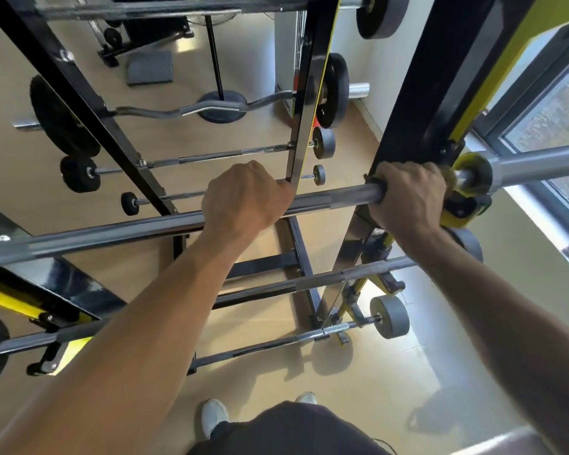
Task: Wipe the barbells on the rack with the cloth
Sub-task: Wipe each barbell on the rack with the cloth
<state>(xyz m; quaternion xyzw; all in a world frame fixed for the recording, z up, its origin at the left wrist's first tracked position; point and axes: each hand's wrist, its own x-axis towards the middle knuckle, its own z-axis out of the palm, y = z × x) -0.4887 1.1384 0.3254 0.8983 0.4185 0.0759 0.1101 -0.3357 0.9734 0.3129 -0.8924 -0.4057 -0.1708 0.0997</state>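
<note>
Both hands curl round the nearest barbell [326, 198], which lies across the black and yellow rack [440, 103]. The left hand [243, 195] grips mid-bar. The right hand [408, 195] grips beside the upright, perhaps with a cloth [450, 183] bunched under it, mostly hidden. Farther back, a curl bar [184, 110] rests on the rack.

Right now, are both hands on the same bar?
Yes: the left hand and right hand both grip the long barbell across the rack.
</note>
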